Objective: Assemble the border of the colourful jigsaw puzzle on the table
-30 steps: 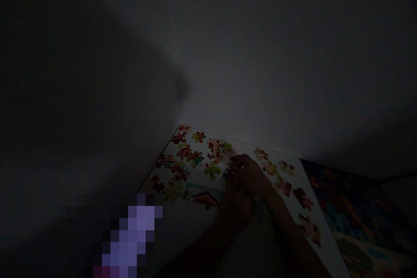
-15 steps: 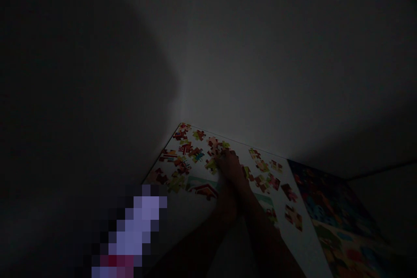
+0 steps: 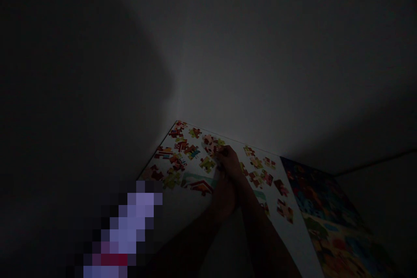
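In the dim head view, my right hand (image 3: 230,164) is over the white surface with its fingertips pinched together at the edge of a cluster of puzzle pieces (image 3: 210,142). Whatever may be between those fingertips is too dark to make out. My left hand (image 3: 224,197) lies just below it, wrists close together, its fingers mostly hidden. A yellow-green puzzle piece (image 3: 206,164) lies left of the fingertips. Left of my left hand is a joined picture section (image 3: 198,182) with a red roof; another section (image 3: 261,200) shows partly right of my right forearm.
Loose puzzle pieces (image 3: 177,161) are scattered along the left side, and several more (image 3: 256,178) lie to the right. Colourful picture sheets (image 3: 325,195) adjoin the white surface (image 3: 293,247) on the right. A pale wall (image 3: 228,74) rises behind; a pixelated patch covers the lower left.
The view has shifted slightly, so the surface sits further left. My right hand has drawn back a little from the piece cluster, its fingers now more curled. My left hand stays below it.
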A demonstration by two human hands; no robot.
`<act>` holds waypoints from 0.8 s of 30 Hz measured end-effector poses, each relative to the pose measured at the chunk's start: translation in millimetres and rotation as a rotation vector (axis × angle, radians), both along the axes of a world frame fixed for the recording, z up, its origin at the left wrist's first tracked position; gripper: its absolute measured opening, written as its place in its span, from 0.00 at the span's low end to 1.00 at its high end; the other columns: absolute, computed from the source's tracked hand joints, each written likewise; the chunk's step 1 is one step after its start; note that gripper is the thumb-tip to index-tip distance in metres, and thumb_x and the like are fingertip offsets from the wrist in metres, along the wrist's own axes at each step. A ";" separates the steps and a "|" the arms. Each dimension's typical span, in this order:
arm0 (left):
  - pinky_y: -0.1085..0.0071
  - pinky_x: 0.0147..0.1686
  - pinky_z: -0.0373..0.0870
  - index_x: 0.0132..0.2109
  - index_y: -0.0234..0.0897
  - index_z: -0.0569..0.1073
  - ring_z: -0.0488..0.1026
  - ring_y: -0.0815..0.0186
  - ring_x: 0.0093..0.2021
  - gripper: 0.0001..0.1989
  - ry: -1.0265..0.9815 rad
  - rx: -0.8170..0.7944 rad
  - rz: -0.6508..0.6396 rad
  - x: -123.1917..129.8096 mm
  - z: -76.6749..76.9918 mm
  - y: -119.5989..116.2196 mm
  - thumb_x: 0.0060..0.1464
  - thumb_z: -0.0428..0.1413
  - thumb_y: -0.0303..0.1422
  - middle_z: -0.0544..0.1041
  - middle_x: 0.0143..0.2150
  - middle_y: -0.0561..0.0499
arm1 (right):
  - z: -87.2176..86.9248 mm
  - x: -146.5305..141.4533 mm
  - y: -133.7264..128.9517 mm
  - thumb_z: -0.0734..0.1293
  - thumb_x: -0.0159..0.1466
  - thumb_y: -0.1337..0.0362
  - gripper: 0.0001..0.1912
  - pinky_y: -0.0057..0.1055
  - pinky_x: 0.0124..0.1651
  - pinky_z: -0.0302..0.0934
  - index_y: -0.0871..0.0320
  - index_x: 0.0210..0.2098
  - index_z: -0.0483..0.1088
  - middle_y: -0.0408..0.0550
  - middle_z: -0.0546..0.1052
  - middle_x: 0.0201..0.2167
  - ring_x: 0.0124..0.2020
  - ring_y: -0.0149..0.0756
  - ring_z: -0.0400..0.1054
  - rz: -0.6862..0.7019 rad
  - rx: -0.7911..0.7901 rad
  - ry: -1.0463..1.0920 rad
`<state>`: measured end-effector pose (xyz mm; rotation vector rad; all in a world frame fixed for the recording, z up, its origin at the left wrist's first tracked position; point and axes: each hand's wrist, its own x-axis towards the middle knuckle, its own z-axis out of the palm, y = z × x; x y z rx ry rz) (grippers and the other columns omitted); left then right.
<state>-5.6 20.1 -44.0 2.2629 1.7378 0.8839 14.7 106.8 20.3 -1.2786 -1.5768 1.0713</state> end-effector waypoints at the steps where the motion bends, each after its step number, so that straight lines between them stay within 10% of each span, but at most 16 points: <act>1: 0.56 0.61 0.65 0.59 0.40 0.71 0.68 0.56 0.59 0.18 0.018 -0.007 0.001 0.1 2.6 -0.2 0.64 0.49 0.29 0.72 0.60 0.44 | 0.4 0.6 -0.4 0.70 0.48 0.53 0.15 0.31 0.34 0.61 0.55 0.29 0.65 0.42 0.73 0.28 0.30 0.34 0.66 -0.002 -0.019 0.053; 7: 0.50 0.67 0.54 0.60 0.36 0.71 0.62 0.50 0.64 0.21 0.114 -0.003 -0.066 -5.1 26.7 -5.4 0.61 0.49 0.28 0.73 0.59 0.42 | 2.1 5.9 -1.7 0.73 0.47 0.50 0.20 0.28 0.27 0.59 0.55 0.31 0.65 0.39 0.71 0.25 0.25 0.31 0.63 -0.083 -0.114 0.209; 13: 0.52 0.60 0.62 0.47 0.30 0.77 0.68 0.50 0.56 0.14 0.169 -0.012 -0.101 -13.2 41.7 -8.6 0.59 0.52 0.30 0.77 0.49 0.38 | 15.0 26.5 -8.9 0.74 0.47 0.50 0.21 0.28 0.28 0.58 0.55 0.28 0.64 0.38 0.69 0.23 0.23 0.29 0.62 -0.126 -0.012 0.260; 24: 0.54 0.55 0.63 0.53 0.35 0.73 0.65 0.52 0.55 0.15 0.170 0.019 -0.119 -15.4 53.4 -7.0 0.61 0.50 0.32 0.73 0.53 0.42 | 22.9 112.9 -79.5 0.76 0.47 0.52 0.19 0.29 0.31 0.59 0.55 0.29 0.65 0.40 0.72 0.25 0.27 0.32 0.65 -0.258 -0.012 0.259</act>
